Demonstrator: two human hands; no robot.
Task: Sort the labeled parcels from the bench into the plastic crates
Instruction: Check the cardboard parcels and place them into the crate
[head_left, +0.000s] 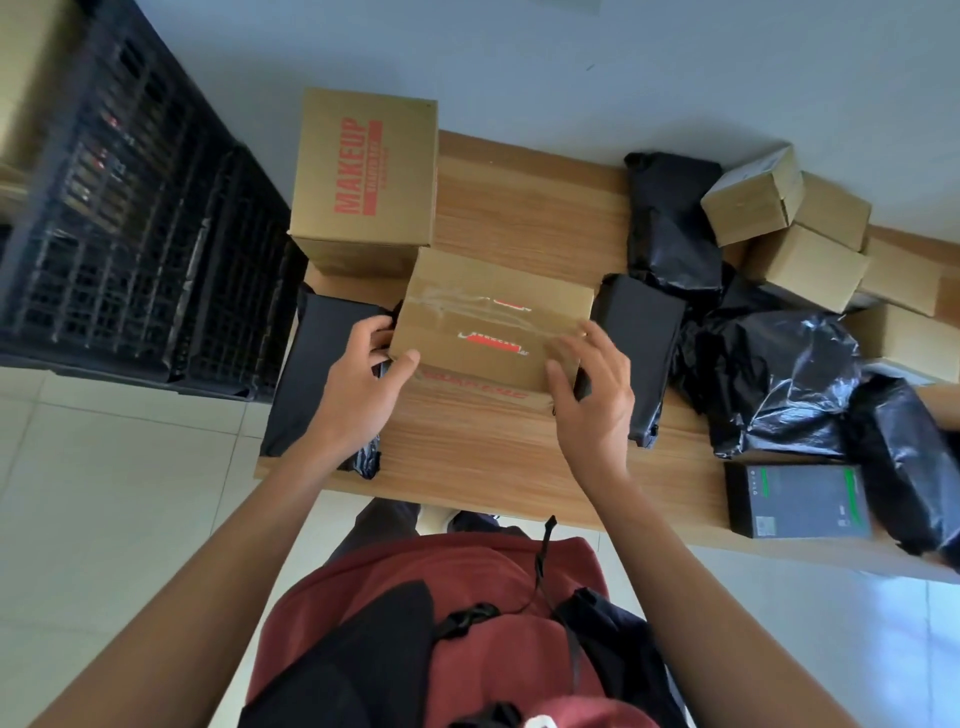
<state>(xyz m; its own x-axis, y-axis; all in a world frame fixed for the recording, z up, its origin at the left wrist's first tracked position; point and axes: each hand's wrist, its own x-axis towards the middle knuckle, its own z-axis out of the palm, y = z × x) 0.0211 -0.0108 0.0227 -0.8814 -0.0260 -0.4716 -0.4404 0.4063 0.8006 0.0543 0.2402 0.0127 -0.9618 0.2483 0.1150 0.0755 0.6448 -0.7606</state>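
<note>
- Wood-grain bench (519, 452) runs across the middle of the frame, against a pale wall, with pale floor tiles below.
- Black lattice plastic crates (130, 234) stand at upper left, off the bench's left end.
- Taped box (493, 317), brown cardboard, sits at centre on the bench; clear tape crosses its top, over red print too smeared to read.
- Left hand (358, 384) grips its left edge, thumb on top, fingers curled round the side.
- Right hand (592, 395) rests on its right corner, fingers spread and fairly straight.
- Tall box (363, 166) just behind reads "MAKEUP" in red capitals.
- Black parcels (779, 384), glossy crinkled plastic, lie at right; flatter matte ones flank the taped box.
- Plain small cartons (789, 228) are stacked at upper right.
- Dark retail box (797, 501) with green stripes lies at lower right; its text is too small to read.
</note>
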